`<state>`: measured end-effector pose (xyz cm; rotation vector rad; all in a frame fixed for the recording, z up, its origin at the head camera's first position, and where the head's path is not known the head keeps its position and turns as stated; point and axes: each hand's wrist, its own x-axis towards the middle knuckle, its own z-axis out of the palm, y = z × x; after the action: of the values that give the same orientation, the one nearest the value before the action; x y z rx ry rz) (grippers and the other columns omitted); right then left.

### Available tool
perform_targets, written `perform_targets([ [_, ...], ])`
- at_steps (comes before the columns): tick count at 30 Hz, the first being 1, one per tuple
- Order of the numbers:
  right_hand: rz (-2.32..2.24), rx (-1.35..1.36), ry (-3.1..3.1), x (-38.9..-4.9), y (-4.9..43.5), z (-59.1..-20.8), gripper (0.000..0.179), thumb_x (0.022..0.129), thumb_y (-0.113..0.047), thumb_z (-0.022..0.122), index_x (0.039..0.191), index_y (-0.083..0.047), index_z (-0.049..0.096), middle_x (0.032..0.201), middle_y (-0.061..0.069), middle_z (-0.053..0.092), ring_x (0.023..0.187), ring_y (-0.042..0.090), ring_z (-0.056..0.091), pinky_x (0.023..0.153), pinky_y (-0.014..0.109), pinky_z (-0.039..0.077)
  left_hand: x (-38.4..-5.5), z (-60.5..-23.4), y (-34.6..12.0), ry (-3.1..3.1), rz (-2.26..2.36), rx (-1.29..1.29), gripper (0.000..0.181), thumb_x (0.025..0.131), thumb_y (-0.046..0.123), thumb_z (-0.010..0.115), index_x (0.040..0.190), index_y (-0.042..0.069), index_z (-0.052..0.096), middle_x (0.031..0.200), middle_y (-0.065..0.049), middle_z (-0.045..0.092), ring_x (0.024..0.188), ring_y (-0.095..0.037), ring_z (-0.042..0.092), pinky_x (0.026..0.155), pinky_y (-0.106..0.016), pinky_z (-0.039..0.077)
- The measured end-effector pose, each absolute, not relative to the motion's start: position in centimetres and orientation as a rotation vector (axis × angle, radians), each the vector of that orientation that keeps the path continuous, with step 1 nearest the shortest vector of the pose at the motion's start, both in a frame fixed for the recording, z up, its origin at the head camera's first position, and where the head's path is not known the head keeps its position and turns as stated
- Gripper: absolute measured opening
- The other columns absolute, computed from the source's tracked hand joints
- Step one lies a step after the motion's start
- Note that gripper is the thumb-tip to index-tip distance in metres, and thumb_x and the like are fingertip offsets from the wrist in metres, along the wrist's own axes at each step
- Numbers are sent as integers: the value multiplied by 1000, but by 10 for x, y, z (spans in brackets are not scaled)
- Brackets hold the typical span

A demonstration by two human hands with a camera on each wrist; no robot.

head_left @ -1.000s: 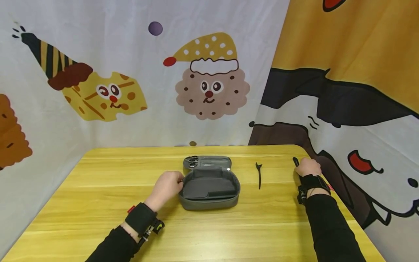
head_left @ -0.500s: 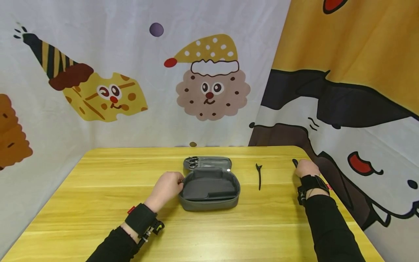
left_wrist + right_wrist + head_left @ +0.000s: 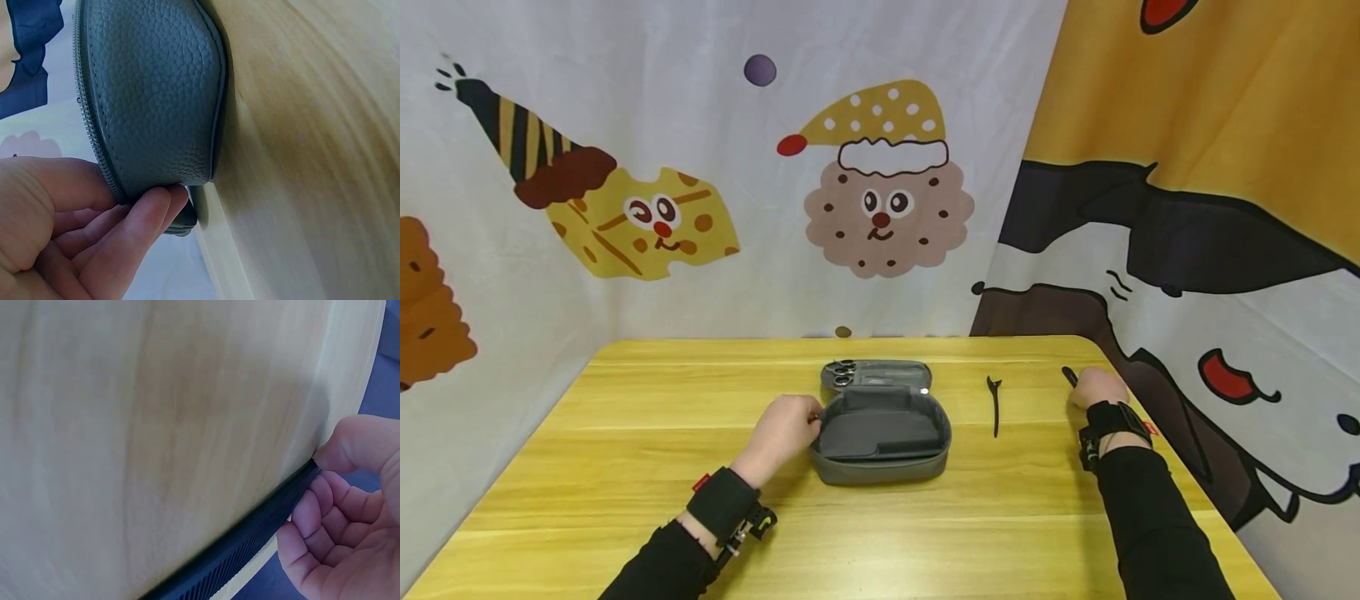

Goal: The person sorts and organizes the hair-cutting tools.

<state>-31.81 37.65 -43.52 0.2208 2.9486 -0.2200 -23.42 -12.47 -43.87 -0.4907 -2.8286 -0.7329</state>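
Observation:
An open grey zip case (image 3: 880, 473) stands mid-table, its lid folded back. My left hand (image 3: 781, 429) pinches the case's left end; in the left wrist view the thumb and fingers (image 3: 140, 228) hold the zipped edge of its pebbled wall (image 3: 156, 94). My right hand (image 3: 1099, 387) is at the table's far right, holding a black comb (image 3: 244, 540) by one end between thumb and fingers. The teeth show in the right wrist view, where the comb lies close along the tabletop; whether it touches cannot be told. Only the comb's tip (image 3: 1070, 377) shows in the head view.
Scissors (image 3: 843, 372) sit in the left part of the folded-back lid (image 3: 917, 375). A slim black piece with a forked end (image 3: 995, 406) lies between case and right hand. Inside the case is a dark flat strip (image 3: 908, 447). Cartoon-printed curtains (image 3: 700, 308) hang behind the wooden table (image 3: 625, 450).
My right hand has shifted slightly left with the comb, whose visible tip has also moved left. The left hand keeps its grip on the case, which stays in place.

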Motion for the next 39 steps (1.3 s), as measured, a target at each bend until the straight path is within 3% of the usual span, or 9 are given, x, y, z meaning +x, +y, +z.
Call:
perform_targets([
  [16, -356, 170, 3017, -311, 380, -445, 25, 81, -17, 64, 64, -5, 51, 64, 8, 46, 60, 26, 48, 56, 35, 38, -233, -439, -126, -2825, -726, -505, 6, 83, -2, 73, 83, 4, 75, 76, -2, 67, 64, -12, 54, 61, -33, 47],
  [26, -382, 136, 3066, -310, 382, -446, 27, 79, -17, 65, 60, -6, 49, 59, 6, 44, 55, 24, 47, 52, 31, 35, -233, -438, -126, -2833, -726, -498, 6, 84, -1, 74, 85, 5, 76, 79, -3, 68, 67, -15, 59, 63, -34, 51],
  [33, -451, 89, 3100, -314, 379, -441, 31, 84, -18, 65, 59, -8, 51, 56, 3, 43, 51, 21, 46, 49, 30, 35, -233, -438, -126, -2825, -719, -507, 6, 84, -1, 73, 85, 5, 76, 78, -3, 68, 67, -15, 60, 63, -35, 51],
  [39, -513, -1, 3147, -313, 371, -432, 35, 82, -12, 62, 53, -13, 42, 52, -3, 33, 45, 16, 37, 45, 27, 28, -232, -438, -126, -2828, -717, -512, 6, 84, -1, 74, 85, 5, 75, 78, -3, 68, 66, -14, 58, 62, -34, 50],
])
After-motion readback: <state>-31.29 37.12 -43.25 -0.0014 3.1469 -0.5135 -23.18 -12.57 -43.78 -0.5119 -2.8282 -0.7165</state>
